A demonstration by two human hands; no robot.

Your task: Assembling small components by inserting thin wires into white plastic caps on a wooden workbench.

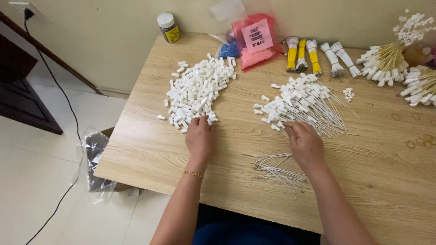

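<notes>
My left hand (200, 137), with a thin gold bracelet at the wrist, rests palm down at the near edge of a heap of small white plastic connector housings (197, 90); its fingertips touch the nearest pieces. My right hand (305, 142) lies at the near edge of a pile of thin white wires with white connectors on their ends (302, 103), fingers curled over a few of them. A small loose bunch of bare white wires (278, 171) lies on the wooden table (150, 149) just below that hand.
Along the table's back edge are a small jar with a white lid (168, 27), a pink bag with a label (255, 41), yellow and white wire bundles (313, 56) and bunches of connector-tipped wires (390, 59). Rubber bands (420, 141) lie at right. A plastic-lined box (95, 156) sits on the floor.
</notes>
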